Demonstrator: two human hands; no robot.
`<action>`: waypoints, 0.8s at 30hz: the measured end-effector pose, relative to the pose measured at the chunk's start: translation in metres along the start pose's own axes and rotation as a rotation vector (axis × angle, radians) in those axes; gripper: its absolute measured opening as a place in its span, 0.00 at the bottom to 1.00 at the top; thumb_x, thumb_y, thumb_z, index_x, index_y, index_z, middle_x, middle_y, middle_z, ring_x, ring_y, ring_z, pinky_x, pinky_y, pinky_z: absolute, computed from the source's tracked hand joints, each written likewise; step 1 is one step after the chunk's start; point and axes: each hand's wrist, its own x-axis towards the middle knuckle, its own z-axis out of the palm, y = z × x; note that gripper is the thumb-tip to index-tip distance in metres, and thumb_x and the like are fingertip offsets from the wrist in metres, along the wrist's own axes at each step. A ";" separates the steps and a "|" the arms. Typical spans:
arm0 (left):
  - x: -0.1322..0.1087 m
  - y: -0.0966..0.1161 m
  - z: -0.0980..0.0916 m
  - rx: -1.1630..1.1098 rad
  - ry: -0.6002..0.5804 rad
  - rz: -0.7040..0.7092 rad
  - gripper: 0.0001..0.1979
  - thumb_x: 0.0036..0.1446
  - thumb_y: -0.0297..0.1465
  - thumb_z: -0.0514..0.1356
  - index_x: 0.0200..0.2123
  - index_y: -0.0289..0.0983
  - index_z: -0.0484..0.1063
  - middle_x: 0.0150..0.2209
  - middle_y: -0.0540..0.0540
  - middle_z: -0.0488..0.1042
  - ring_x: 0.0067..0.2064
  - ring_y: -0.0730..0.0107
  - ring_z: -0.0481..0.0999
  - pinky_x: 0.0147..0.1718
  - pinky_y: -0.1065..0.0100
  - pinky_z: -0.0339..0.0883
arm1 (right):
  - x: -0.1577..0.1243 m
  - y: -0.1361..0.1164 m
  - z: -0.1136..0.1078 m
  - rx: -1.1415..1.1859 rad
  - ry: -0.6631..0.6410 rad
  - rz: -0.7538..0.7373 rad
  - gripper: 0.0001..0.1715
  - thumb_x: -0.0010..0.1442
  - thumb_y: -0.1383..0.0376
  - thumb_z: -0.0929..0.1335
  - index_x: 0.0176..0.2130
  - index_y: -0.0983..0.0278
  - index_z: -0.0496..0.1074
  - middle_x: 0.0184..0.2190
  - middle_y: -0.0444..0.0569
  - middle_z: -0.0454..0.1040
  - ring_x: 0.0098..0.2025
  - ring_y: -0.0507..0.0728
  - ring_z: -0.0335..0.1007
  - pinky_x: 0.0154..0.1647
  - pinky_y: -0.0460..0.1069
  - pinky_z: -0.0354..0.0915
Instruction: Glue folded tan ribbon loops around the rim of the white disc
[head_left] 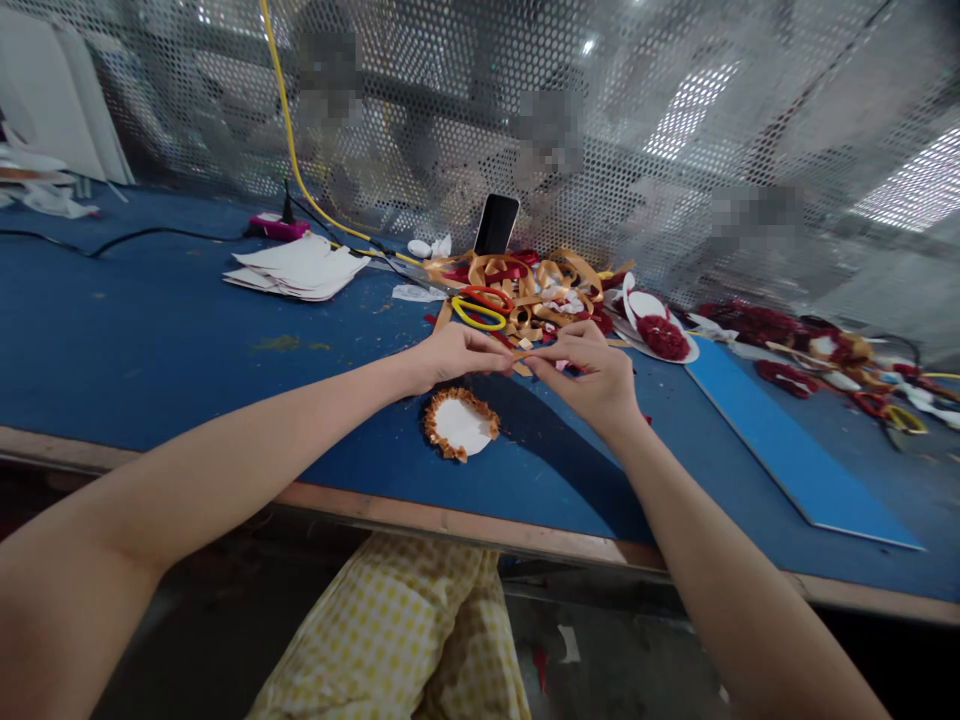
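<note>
My left hand (466,355) and my right hand (589,368) meet above the blue table, fingertips pinched on a narrow orange-gold ribbon (522,355). Part of the ribbon is hidden by my fingers. Just below my hands lies a round white disc (461,427) with gathered orange-brown ribbon along most of its rim; its right edge shows bare white. Right behind my fingers is a tangled heap of gold and dark red ribbon (566,272). Scissors with red and yellow handles (480,318) rest at the left side of that heap.
A phone (496,225) leans behind the heap. White sheets (296,268) are stacked to the left, near a pink power strip (277,227) and a yellow cable (289,130). On the right are a dark red rosette (663,338), a blue board (795,440) and more scraps. A perforated metal screen stands behind.
</note>
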 end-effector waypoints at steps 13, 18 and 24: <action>-0.001 -0.008 0.014 -0.145 0.078 0.166 0.24 0.35 0.45 0.82 0.34 0.36 0.88 0.38 0.41 0.87 0.41 0.61 0.84 0.51 0.58 0.75 | 0.000 -0.009 0.002 0.162 0.093 0.100 0.03 0.57 0.64 0.76 0.33 0.54 0.85 0.27 0.45 0.78 0.37 0.58 0.70 0.42 0.58 0.71; -0.001 -0.007 0.014 -0.153 0.103 0.183 0.25 0.35 0.45 0.81 0.35 0.36 0.88 0.39 0.41 0.87 0.44 0.58 0.84 0.53 0.57 0.76 | 0.000 -0.009 0.003 0.182 0.103 0.098 0.03 0.57 0.64 0.77 0.33 0.54 0.85 0.27 0.44 0.79 0.37 0.58 0.71 0.42 0.57 0.71; -0.002 -0.006 0.014 -0.130 0.124 0.193 0.22 0.39 0.44 0.81 0.36 0.36 0.87 0.40 0.41 0.87 0.45 0.59 0.85 0.52 0.59 0.76 | 0.000 -0.010 0.002 0.170 0.094 0.096 0.03 0.58 0.64 0.76 0.33 0.54 0.85 0.27 0.45 0.79 0.38 0.59 0.72 0.42 0.58 0.72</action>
